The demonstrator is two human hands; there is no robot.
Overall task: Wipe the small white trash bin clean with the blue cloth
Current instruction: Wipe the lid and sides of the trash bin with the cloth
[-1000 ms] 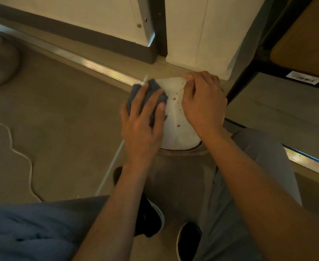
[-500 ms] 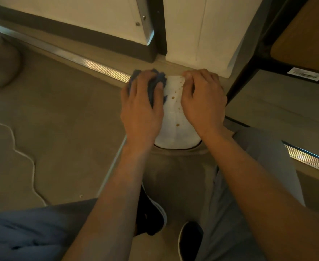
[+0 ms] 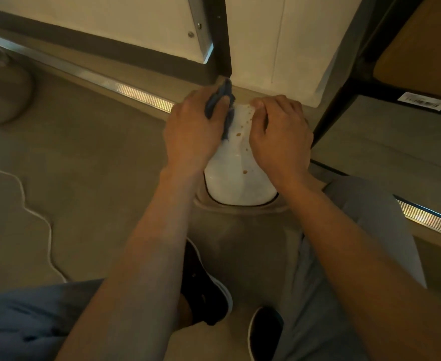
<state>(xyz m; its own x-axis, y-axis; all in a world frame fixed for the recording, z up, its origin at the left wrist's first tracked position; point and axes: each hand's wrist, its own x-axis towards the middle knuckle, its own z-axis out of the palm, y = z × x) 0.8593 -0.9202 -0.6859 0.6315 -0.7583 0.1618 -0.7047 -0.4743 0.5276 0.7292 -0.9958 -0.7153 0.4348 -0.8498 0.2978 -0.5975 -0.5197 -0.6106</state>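
Observation:
The small white trash bin (image 3: 233,175) lies tipped on the floor between my hands, its white side up and speckled with brown spots down the middle. My left hand (image 3: 192,128) presses the crumpled blue cloth (image 3: 220,100) against the bin's far left side; the cloth pokes out past my fingers. My right hand (image 3: 281,134) grips the bin's right side, fingers curled over its far edge. The bin's near end rests in a tan rim (image 3: 240,207).
A white wall panel (image 3: 279,48) and dark post (image 3: 220,35) stand just beyond the bin. A metal floor strip (image 3: 125,87) runs across. A white cord (image 3: 39,217) snakes on the floor at left. Black-framed shelving (image 3: 396,74) stands right. My shoes (image 3: 206,290) lie below.
My left hand has slid the blue cloth away from me along the bin's left side to its far end. The right hand has kept its hold on the bin.

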